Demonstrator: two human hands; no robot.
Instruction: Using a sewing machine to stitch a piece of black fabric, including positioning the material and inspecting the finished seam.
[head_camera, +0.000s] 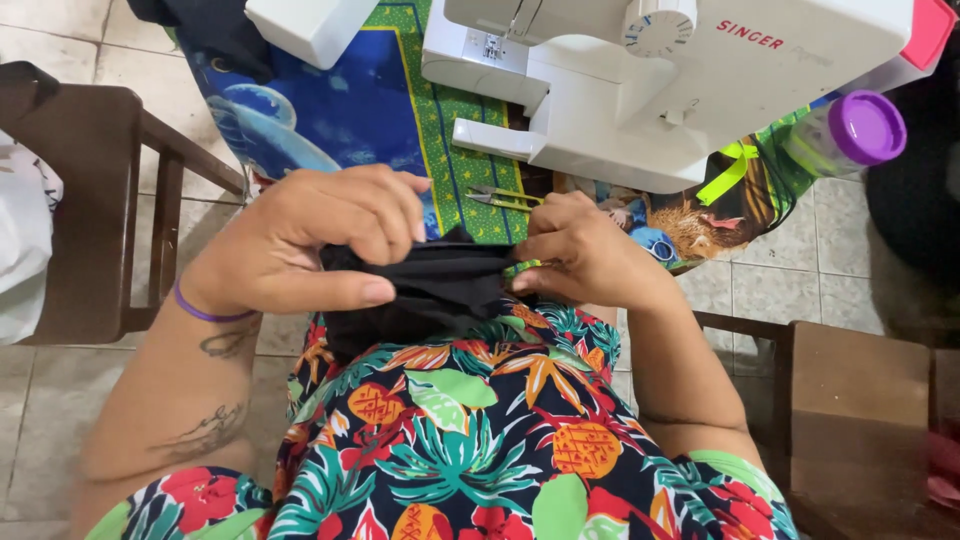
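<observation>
A piece of black fabric (440, 285) is bunched between both hands, just above my lap. My left hand (315, 240) grips its left side, thumb underneath and fingers curled over the top. On the fabric's right edge my right hand (585, 250) pinches it with closed fingers. A white sewing machine (660, 80) stands right behind the hands on a table covered with a colourful printed cloth (380, 110). Small metal snips (500, 197) lie on the cloth between the machine and my right hand.
A clear bottle with a purple lid (850, 135) lies at the right of the machine. A dark wooden chair (100, 200) stands at the left, a wooden stool (860, 420) at the lower right. Tiled floor (760, 290) shows below the table edge.
</observation>
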